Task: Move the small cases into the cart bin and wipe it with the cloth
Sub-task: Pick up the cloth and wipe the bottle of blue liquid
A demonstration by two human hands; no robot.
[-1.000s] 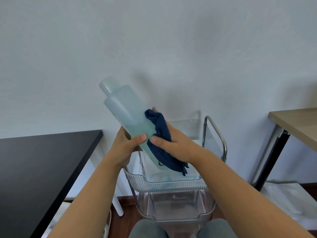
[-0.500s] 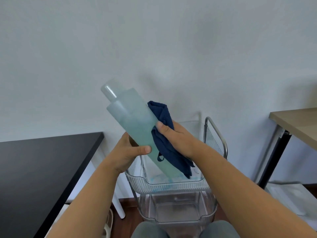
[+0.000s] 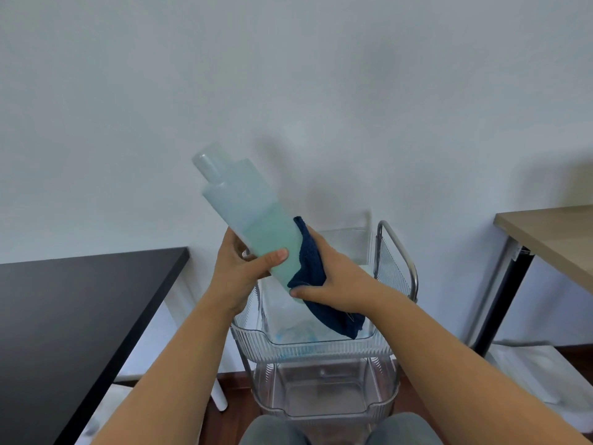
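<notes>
The dark blue cloth [image 3: 309, 268] is pressed against the lower part of a pale, translucent bottle [image 3: 250, 216], wrapped round it by the right hand [image 3: 333, 281]. The left hand [image 3: 239, 268] grips the tilted bottle, thumb across its front. Both are held over the clear top bin [image 3: 308, 346] of the cart [image 3: 398, 252], between a black table [image 3: 73, 316] and a wooden one [image 3: 552, 232].

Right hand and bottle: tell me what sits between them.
In the head view, the dark blue cloth lies between the right hand and the translucent bottle; the hand presses it against the bottle's lower side.
</notes>
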